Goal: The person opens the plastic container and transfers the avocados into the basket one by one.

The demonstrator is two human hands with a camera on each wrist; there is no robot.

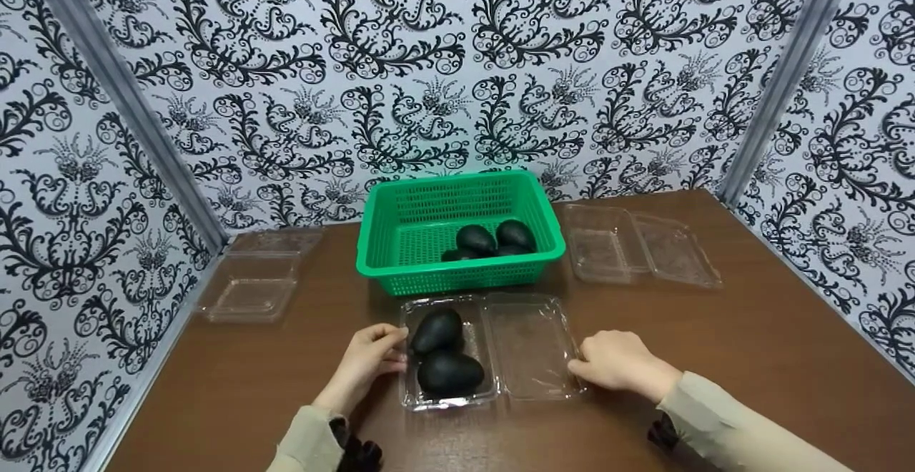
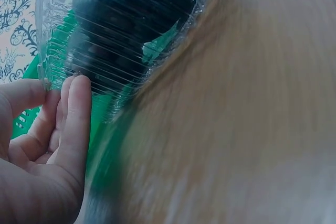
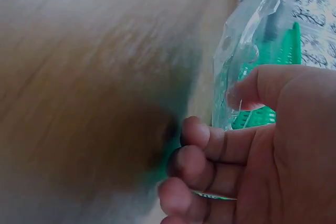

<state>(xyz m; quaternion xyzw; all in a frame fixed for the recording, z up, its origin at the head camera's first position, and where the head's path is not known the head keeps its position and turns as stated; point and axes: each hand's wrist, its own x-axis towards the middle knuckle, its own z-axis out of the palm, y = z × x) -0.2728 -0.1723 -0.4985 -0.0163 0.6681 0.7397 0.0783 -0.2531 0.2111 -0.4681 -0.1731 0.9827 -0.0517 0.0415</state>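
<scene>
A clear plastic clamshell container (image 1: 493,393) lies unfolded on the table, with two dark avocados (image 1: 450,374) in its left half. At that half's outer rim, my left hand (image 1: 373,354) pinches the plastic between thumb and fingers; the left wrist view shows the grip beside the ribbed wall (image 2: 113,59). My right hand (image 1: 618,361) holds the outer edge of the flat lid (image 1: 532,347) on the right. In the right wrist view the thumb lies against the lid's edge (image 3: 244,40), with the other fingers curled close by.
Behind the container stands a green basket (image 1: 457,272) with several avocados (image 1: 475,239) in its right part. Two more unfolded clear containers lie farther back, one at left (image 1: 250,289) and one at right (image 1: 607,243). Patterned walls (image 1: 457,64) enclose the brown table (image 1: 758,357).
</scene>
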